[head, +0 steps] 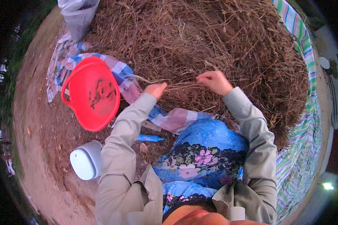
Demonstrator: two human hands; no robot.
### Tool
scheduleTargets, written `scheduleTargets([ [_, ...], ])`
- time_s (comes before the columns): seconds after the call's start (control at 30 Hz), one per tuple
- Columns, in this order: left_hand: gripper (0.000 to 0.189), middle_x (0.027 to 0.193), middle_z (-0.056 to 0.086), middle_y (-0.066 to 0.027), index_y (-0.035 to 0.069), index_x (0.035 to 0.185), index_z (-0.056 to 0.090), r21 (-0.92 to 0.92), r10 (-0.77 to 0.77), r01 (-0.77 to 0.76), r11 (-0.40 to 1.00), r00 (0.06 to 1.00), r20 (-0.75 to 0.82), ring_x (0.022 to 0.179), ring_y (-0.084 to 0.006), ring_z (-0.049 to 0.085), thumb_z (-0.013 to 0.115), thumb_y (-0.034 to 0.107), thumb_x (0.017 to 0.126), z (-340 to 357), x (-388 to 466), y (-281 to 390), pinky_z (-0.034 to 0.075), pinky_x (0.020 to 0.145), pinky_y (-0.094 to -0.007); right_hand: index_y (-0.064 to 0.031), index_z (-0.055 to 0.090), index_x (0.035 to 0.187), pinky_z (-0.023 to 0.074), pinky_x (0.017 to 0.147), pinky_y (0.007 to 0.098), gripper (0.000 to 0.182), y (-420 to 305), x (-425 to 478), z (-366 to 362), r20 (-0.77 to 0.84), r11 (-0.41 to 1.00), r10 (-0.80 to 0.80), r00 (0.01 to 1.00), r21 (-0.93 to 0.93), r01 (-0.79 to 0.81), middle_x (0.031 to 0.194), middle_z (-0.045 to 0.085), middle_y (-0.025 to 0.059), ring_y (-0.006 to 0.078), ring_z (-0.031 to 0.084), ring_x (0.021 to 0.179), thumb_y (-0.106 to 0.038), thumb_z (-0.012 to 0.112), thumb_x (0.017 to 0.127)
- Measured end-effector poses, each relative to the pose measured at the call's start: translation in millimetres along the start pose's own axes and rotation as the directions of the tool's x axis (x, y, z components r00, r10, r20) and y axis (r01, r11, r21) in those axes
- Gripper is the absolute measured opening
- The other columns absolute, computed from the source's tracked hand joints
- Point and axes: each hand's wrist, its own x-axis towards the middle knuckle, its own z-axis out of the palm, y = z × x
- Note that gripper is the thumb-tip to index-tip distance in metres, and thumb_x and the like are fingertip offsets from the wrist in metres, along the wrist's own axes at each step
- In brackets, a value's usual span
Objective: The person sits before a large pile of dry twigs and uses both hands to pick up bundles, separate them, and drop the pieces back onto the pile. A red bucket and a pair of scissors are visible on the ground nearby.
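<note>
A large heap of dry brown plant stalks (pixel 186 47) fills the ground before me. At its near edge my left hand (pixel 156 90) is closed on a few thin dry stalks (pixel 174 85), whose pale ends stick out to the left. My right hand (pixel 215 82) is a short way to the right, thumb and fingers pinched together at the other part of these stalks. What sits between its fingertips is too small to tell. To the left of my left hand stands a red plastic basket (pixel 87 112) with a handle, tilted, with small dark brown pieces (pixel 102 94) at its bottom.
A checked cloth (pixel 174 121) lies along the heap's near left edge, and a striped sheet (pixel 301 157) runs along its right. A whitish plastic sack (pixel 79 21) stands at the far left. A white lidded container (pixel 84 161) and a blue tube (pixel 149 138) are near my left arm.
</note>
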Motion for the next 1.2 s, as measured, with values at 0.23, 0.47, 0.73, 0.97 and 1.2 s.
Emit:
scheduleTargets([
  [0.23,0.012,0.082,0.058,-0.0167,0.010,0.093,0.046,0.192,0.492,-0.454,0.870,0.791,-0.363,0.078,-0.0390,0.056,0.050,0.015,0.083,-109.1,5.1,103.1,0.043,0.062,-0.0478,-0.0022,0.058,0.107,0.0460,0.065,0.0204,0.021,-25.0,-98.5,-144.9,-0.416,0.937,0.099,0.904,0.345,0.056,0.091,0.066,0.0064,0.0073,0.058,0.074,-0.011,0.056,0.087],
  [0.47,0.015,0.080,0.059,-0.0220,0.007,0.093,0.050,0.081,0.502,-0.584,0.807,0.608,-0.615,0.077,-0.0406,0.057,0.051,0.021,0.089,-177.9,44.0,227.8,0.044,0.063,-0.0468,-0.0002,0.049,0.117,0.0418,0.052,0.0163,0.031,-1.3,-195.5,-186.4,-0.728,0.728,0.230,0.646,0.569,0.382,0.092,0.065,0.0098,0.0052,0.052,0.060,-0.009,0.055,0.087],
  [0.73,0.021,0.079,0.061,-0.0088,0.005,0.092,0.051,-0.896,0.463,-0.315,0.312,0.874,-0.146,0.067,-0.0191,0.060,0.047,0.025,0.093,-157.3,66.0,340.1,0.049,0.059,-0.0307,-0.0032,0.054,0.100,0.0433,0.052,0.0195,0.016,-27.3,-197.4,-134.4,-0.741,0.622,0.315,0.592,0.633,0.461,0.085,0.067,0.0108,0.0073,0.053,0.058,-0.014,0.055,0.088],
  [0.97,0.017,0.098,0.062,-0.0156,0.007,0.094,0.049,-0.991,0.584,-0.106,0.078,0.811,-0.041,0.087,-0.0277,0.063,0.047,0.024,0.093,-118.8,26.0,387.9,0.053,0.078,-0.0376,-0.0044,0.057,0.089,0.0425,0.054,0.0197,0.012,-54.7,-159.9,-83.7,-0.687,0.632,0.289,0.667,0.660,0.406,0.075,0.065,0.0061,0.0073,0.054,0.059,-0.016,0.057,0.085],
  [1.2,0.018,0.065,0.046,-0.0011,0.012,0.082,0.041,-0.991,0.530,-0.113,0.076,0.846,-0.056,0.051,-0.0098,0.040,0.047,0.024,0.094,-100.3,16.3,398.4,0.035,0.047,-0.0248,-0.0030,0.058,0.090,0.0425,0.059,0.0189,0.013,-50.2,-176.9,-75.6,-0.682,0.686,0.261,0.684,0.629,0.366,0.079,0.063,0.0032,0.0062,0.054,0.065,-0.016,0.056,0.087],
])
